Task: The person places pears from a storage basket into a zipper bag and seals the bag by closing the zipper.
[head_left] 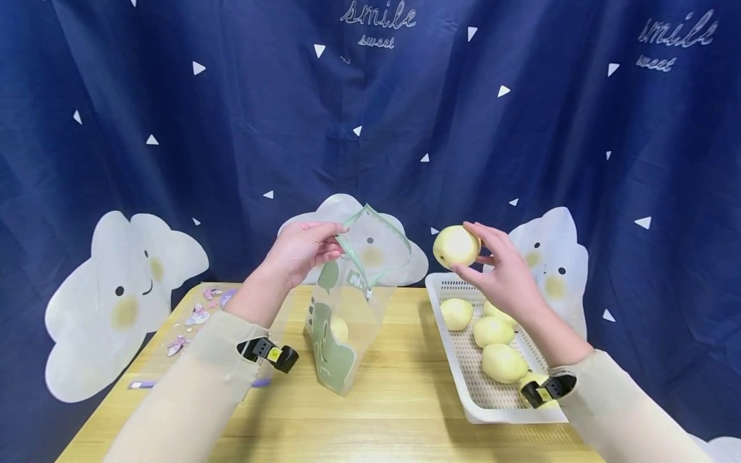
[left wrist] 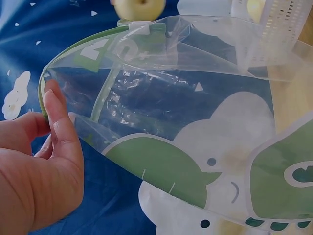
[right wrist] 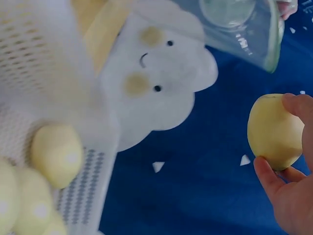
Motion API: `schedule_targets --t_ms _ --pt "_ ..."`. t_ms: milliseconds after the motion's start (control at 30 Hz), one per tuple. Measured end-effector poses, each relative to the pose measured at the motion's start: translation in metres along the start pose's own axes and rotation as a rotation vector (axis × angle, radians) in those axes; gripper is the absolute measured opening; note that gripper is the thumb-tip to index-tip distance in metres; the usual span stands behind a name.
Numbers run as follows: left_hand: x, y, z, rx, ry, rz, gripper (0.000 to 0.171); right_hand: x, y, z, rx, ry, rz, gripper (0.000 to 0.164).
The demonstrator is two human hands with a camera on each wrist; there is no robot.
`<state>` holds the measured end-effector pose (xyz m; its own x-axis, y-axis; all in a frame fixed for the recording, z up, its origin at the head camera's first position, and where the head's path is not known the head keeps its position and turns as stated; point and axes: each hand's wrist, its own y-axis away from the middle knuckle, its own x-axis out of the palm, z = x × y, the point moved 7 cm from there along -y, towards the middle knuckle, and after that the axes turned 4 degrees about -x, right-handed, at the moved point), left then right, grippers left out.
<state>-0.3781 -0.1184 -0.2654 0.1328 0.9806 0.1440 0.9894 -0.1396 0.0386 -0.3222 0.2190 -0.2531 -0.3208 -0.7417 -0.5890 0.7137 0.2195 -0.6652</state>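
My left hand [head_left: 301,249] pinches the green-trimmed rim of a clear zip bag [head_left: 360,321] with a green cartoon print. The bag stands upright on the table, its mouth spread apart, and one pale yellow pear [head_left: 339,329] shows inside through the plastic. In the left wrist view, thumb and fingers grip the bag's edge [left wrist: 43,93]. Raised above the basket's far end, my right hand [head_left: 509,275] holds another pale yellow pear [head_left: 454,247] between thumb and fingertips. That pear is to the right of the bag's mouth, apart from it.
A white perforated basket [head_left: 453,368] holding several pale yellow pears [head_left: 502,363] stands on the right of the wooden table [head_left: 399,399]. Flat on the left lies another clear bag with purple prints [head_left: 197,315], partly behind my left forearm. A dark blue curtain [head_left: 278,116] hangs behind.
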Motion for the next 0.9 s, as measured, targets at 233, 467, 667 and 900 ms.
schedule_targets --t_ms 233,467,667,900 --pt "-0.002 -0.001 0.000 -0.005 -0.003 -0.009 0.013 0.010 -0.028 0.029 -0.018 -0.032 -0.003 0.073" --pt "-0.002 -0.002 -0.001 -0.003 -0.004 -0.016 0.021 0.031 -0.046 0.058 -0.083 -0.063 0.050 0.073" --pt "0.000 -0.002 0.000 -0.014 0.007 -0.015 0.016 0.054 -0.052 0.070 -0.128 0.012 0.142 0.074" --pt "0.004 -0.003 -0.001 -0.021 -0.004 -0.007 0.027 0.072 -0.056 0.073 -0.101 0.163 0.257 0.074"
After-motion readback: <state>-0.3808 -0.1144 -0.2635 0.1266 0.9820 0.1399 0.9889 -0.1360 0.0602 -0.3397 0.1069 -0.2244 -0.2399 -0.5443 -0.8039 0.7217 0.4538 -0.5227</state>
